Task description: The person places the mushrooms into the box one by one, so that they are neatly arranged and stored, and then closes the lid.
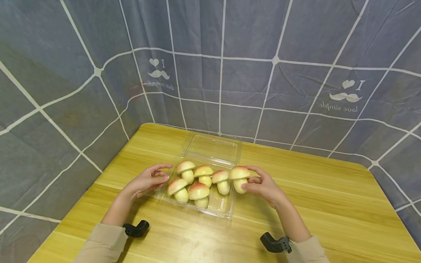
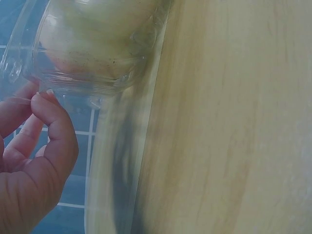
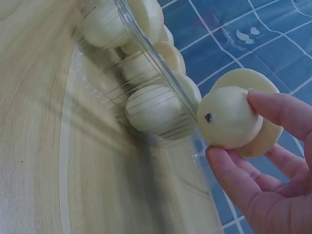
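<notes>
A clear plastic clamshell box (image 1: 227, 211) lies on the table with several toy mushrooms (image 1: 198, 191) inside, their caps yellow and reddish. My left hand (image 1: 148, 181) pinches the box's left rim between thumb and fingers, as the left wrist view shows at the clear edge (image 2: 19, 101). In my right hand (image 1: 265, 187) is another toy mushroom (image 1: 240, 179), gripped by its stem and cap. It is beside the box's right wall, and the right wrist view shows a dark spot on the base of its pale stem (image 3: 229, 119).
The box's transparent lid (image 1: 212, 148) is hinged back and lies toward the rear of the wooden table (image 1: 315, 190). A grey-blue curtain with white lines (image 1: 246, 84) hangs behind the table and along its left side. Each wrist wears a black bracket (image 1: 275, 244).
</notes>
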`<state>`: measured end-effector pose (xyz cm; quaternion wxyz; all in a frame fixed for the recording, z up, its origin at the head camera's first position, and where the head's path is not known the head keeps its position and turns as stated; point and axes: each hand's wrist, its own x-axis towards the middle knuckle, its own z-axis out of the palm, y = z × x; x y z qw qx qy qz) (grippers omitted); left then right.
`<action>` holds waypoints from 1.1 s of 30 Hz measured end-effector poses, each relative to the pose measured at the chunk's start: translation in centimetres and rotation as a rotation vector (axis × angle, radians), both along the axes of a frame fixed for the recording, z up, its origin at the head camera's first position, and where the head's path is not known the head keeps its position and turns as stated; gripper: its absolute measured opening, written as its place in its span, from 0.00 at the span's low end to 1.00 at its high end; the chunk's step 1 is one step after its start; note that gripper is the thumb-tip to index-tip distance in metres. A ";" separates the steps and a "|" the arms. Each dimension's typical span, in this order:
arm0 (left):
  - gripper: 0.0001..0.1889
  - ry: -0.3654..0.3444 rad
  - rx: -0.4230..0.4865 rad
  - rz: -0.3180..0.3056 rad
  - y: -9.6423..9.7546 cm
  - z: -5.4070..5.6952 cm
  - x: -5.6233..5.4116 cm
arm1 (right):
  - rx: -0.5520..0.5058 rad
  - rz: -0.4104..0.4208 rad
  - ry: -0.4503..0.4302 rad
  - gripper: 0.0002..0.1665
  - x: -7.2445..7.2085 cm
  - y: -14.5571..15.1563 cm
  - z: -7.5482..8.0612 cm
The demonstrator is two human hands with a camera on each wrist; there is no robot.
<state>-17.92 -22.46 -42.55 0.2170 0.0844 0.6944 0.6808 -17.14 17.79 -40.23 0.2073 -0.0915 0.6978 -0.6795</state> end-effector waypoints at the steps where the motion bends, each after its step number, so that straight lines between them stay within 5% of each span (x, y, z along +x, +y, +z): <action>1: 0.30 0.000 -0.001 0.000 0.0 0.0 0.0 | -0.001 0.004 0.002 0.43 0.0 0.0 0.0; 33: 0.30 0.002 0.000 0.011 0.1 -0.2 0.0 | 0.077 0.153 0.096 0.42 1.5 -3.1 1.0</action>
